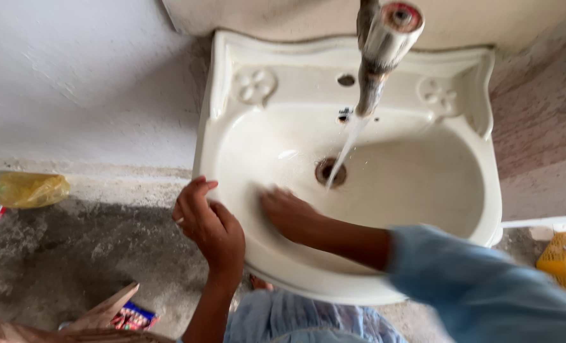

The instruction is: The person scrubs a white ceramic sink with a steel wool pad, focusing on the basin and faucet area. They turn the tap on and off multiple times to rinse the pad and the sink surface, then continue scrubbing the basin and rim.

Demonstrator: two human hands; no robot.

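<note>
A person's left hand (210,225) grips the front-left rim of a cream wall-mounted washbasin (422,209), fingers curled over its edge. The right hand (289,213), fingers flat and together, presses inside the bowl near the drain (329,171) while the tap (381,51) runs water.

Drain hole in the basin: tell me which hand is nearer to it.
Right. The right hand lies inside the basin, just below-left of the drain hole; the left hand grips the basin's outer rim.
</note>
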